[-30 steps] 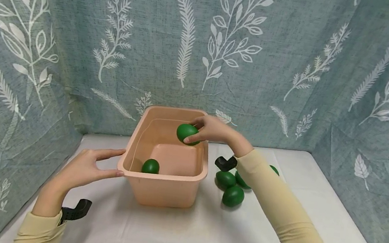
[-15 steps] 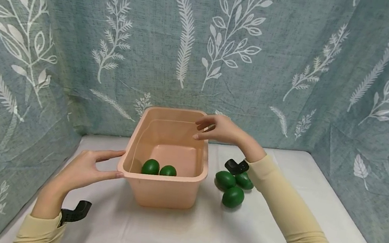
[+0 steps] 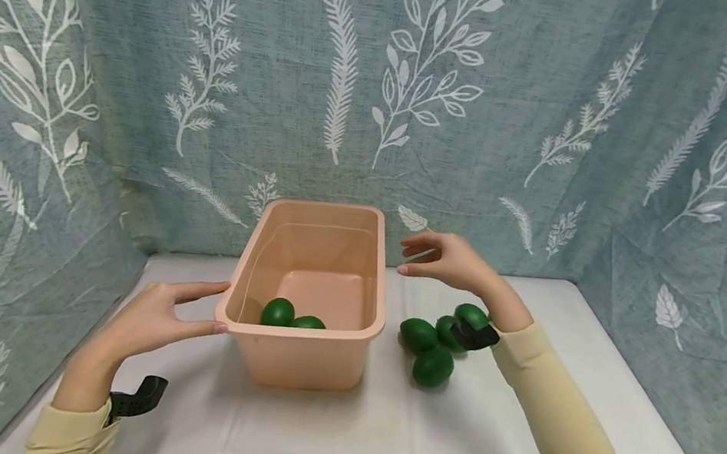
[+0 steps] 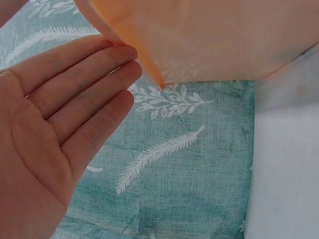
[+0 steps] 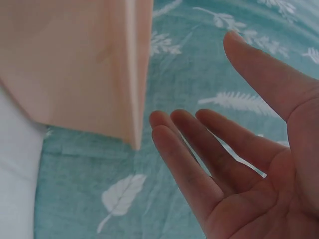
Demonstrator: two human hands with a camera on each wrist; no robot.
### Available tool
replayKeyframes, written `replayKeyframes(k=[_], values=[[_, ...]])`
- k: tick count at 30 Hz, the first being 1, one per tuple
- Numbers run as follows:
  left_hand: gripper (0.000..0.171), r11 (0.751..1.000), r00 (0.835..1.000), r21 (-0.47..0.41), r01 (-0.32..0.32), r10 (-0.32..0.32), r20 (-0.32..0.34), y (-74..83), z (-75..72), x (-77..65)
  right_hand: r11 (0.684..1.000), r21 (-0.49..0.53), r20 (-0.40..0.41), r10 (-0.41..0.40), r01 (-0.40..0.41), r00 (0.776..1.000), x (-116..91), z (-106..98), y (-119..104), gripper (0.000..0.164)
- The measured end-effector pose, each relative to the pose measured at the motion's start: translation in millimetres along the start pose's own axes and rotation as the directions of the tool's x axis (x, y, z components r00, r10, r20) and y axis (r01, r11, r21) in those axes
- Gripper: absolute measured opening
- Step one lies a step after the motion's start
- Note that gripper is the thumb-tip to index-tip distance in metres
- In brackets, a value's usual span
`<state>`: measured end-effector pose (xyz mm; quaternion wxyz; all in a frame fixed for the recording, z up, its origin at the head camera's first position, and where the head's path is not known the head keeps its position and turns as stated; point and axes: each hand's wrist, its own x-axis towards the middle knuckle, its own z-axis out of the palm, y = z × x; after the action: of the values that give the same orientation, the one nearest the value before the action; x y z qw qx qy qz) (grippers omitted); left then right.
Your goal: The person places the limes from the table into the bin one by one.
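A deep, rectangular, peach-coloured, plastic-looking bin (image 3: 309, 365) stands upright on the white-clothed desk (image 3: 319, 446), with 2 smooth, dark-green, egg-shaped inner fruits (image 3: 278, 312) near its 6 and 7 o'clock wall, which partly hides them. Reading the clock around the bin, 4 matching loose fruits (image 3: 432, 366) lie clustered between 3 and 4 o'clock.

At 8 o'clock the left hand (image 3: 156, 316) has its fingers straight, thumb spread apart, tips touching the rim; too hard a push there could slide or tip the bin, whose base is narrower than its top. At 2 o'clock the right hand (image 3: 452, 261) holds nothing, fingers relaxed and parted from the thumb, just beside the bin. The likeliest trouble is on that side: the black curved wrist camera (image 3: 475, 336) overlaps the farthest 2 in view, their clearance unclear, so a low sweep might knock them rolling.
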<state>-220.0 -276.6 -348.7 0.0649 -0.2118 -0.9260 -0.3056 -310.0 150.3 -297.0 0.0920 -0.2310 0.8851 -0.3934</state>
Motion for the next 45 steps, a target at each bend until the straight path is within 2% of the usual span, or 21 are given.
replayKeyframes(k=[12, 22, 29, 36, 45], values=[[0.059, 1.0, 1.0, 0.002, -0.011, 0.011, 0.002, 0.7, 0.7, 2.7, 1.0, 0.016, -0.004, 0.014, -0.014, 1.0, -27, 20, 47, 0.059], [0.061, 1.0, 1.0, -0.006, 0.023, -0.023, 0.016, 1.2, -2.9, -3.2, 0.997, 0.06, 0.024, 0.04, -0.042, 0.999, -46, 36, 85, 0.058], [0.061, 1.0, 1.0, 0.013, 0.005, -0.005, -0.001, -0.3, -1.2, -1.2, 0.998, 0.007, 0.022, 0.062, -0.063, 0.998, -58, 52, 112, 0.063], [0.059, 1.0, 1.0, 0.018, -0.009, 0.009, -0.018, 0.2, -3.1, -0.1, 1.0, -0.016, 0.009, 0.005, -0.004, 1.0, -66, 56, 127, 0.061], [0.059, 0.999, 0.999, 0.039, -0.024, 0.025, -0.026, -4.5, -3.6, -3.5, 0.997, -0.075, 0.049, 0.022, -0.018, 0.999, -71, 74, 140, 0.054]])
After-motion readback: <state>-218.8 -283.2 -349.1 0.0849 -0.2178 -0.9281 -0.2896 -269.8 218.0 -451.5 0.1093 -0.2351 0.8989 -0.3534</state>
